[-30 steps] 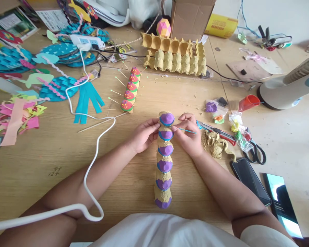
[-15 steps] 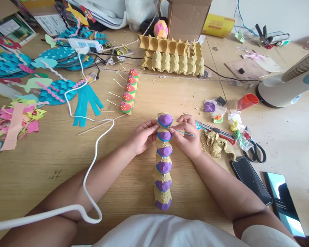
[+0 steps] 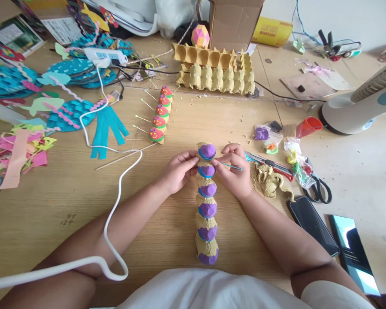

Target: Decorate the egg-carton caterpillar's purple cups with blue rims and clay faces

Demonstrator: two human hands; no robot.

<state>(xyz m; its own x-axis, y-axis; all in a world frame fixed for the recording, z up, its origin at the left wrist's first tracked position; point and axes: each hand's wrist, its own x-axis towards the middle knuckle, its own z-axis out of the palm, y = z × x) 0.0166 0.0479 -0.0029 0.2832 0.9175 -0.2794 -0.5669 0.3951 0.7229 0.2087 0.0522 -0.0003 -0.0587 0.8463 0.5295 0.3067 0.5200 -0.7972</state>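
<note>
A long strip of egg-carton cups (image 3: 206, 223) lies lengthwise before me, each cup bearing a purple patch with blue edging at several of them. Near its far end, my left hand (image 3: 182, 171) pinches the strip's left side between thumb and fingers. On the opposite side, my right hand (image 3: 233, 171) is closed on a thin blue strand (image 3: 233, 166), its thumb and fingertip against the strip between the first two cups. Whether the strand is soft or stiff I cannot tell. Beyond my hands sits a finished-looking carton caterpillar (image 3: 161, 116) in red and green, with thin green-tipped sticks.
A white cable (image 3: 119, 184) snakes over the left forearm. Right of my right hand lie a utility knife (image 3: 270, 163), torn carton scraps (image 3: 266, 180), scissors (image 3: 321, 189) and a phone (image 3: 312, 225). Egg cartons (image 3: 221, 79) stand at the back.
The near end of the carton strip has swung slightly to the right and tilted, showing more blue edging on its left side. Both hands keep nearly the same place and grip.
</note>
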